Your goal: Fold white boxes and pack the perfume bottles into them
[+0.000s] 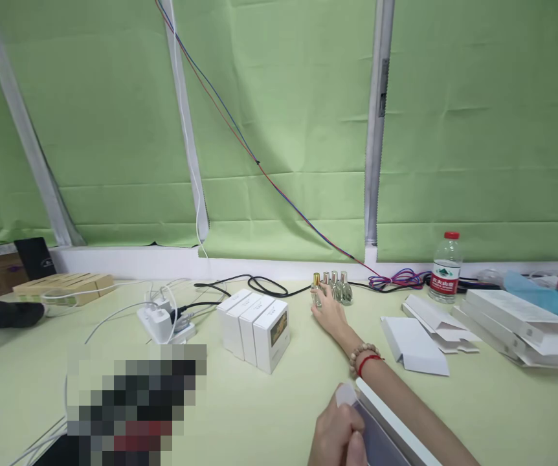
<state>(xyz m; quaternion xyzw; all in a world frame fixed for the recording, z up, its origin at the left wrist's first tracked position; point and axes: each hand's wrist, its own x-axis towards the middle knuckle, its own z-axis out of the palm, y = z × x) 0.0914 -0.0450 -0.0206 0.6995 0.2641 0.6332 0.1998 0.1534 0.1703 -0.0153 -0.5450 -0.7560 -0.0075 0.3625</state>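
Note:
My left hand [334, 427] grips an open white carton [390, 421] near the bottom edge, its flap by my fingers. Reaching far across the table, my right hand [330, 310] has its fingers closed about a small glass perfume bottle [316, 279] with a gold cap; the hand partly covers it. More clear glass bottles [345, 292] with pale caps stand close beside it, by the wall. Left of my right hand, several white boxes [254, 327] stand in a row, one showing a picture on its side.
Flattened white cartons [415, 346] and a stack of cartons [522, 323] lie at right, near a red-capped water bottle [445, 272]. A power strip [165, 323] with cables sits at left. A black cable [259, 285] runs along the wall. Another person's dark sleeve [7, 317] shows at far left.

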